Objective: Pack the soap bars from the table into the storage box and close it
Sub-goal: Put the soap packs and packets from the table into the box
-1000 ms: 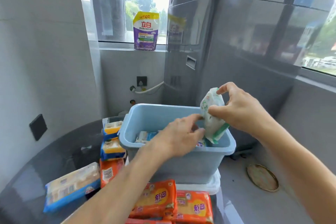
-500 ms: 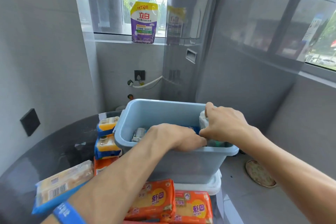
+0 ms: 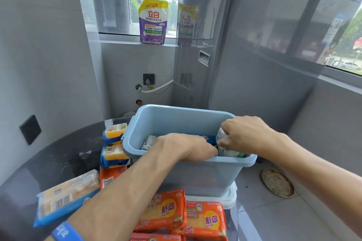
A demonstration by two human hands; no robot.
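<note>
Both hands inside light-blue storage box [image 3: 188, 178] on dark round table [image 3: 64, 154]. Right hand [image 3: 244, 135] pinches white-wrapped soap bar [image 3: 222, 139] at the box's right end, bar upright, partly below rim. Left hand [image 3: 184, 146] reaches in beside it, fingers hidden, grip cannot tell. Orange soap packs [image 3: 164, 211] in front of box, yellow-blue packs [image 3: 114, 133] left of it.

The box [image 3: 182, 123] at frame centre is pale blue. Lower centre, soap packs [image 3: 162, 211] are orange with purple lettering; left of the box, packs [image 3: 115, 133] are yellow and blue. The pouch [image 3: 153, 22] at top is purple, yellow and white. The tabletop [image 3: 64, 154] is dark grey.
</note>
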